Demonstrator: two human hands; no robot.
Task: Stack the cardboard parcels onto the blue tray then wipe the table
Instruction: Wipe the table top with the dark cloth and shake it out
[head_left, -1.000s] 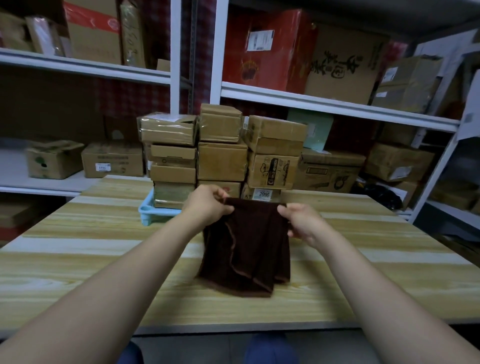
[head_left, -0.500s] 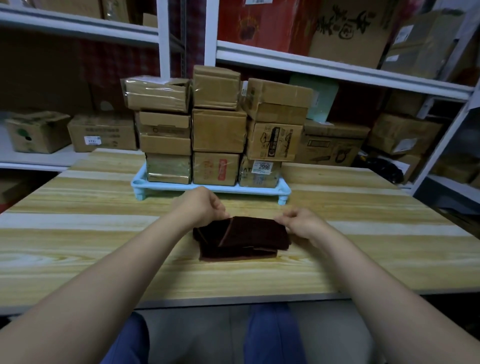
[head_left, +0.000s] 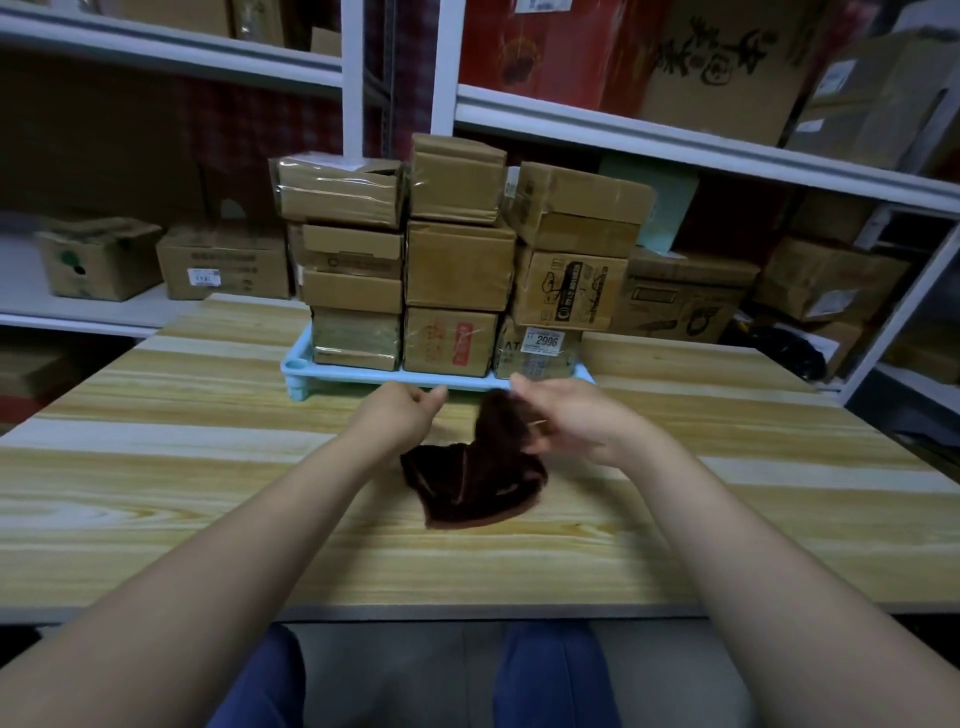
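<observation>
- The brown cloth (head_left: 475, 480) is seen crumpled on the table (head_left: 208, 467), near the front edge, with one end raised.
- The raised end is pinched by the right hand (head_left: 569, 423), fingers curled round it; the rest of the cloth lies below and left of the grip.
- The left hand (head_left: 402, 418) is held just left of the cloth, fingers curled in, nothing gripped.
- Cardboard parcels (head_left: 457, 265) are stacked on the blue tray (head_left: 298, 366) just behind both hands.
</observation>
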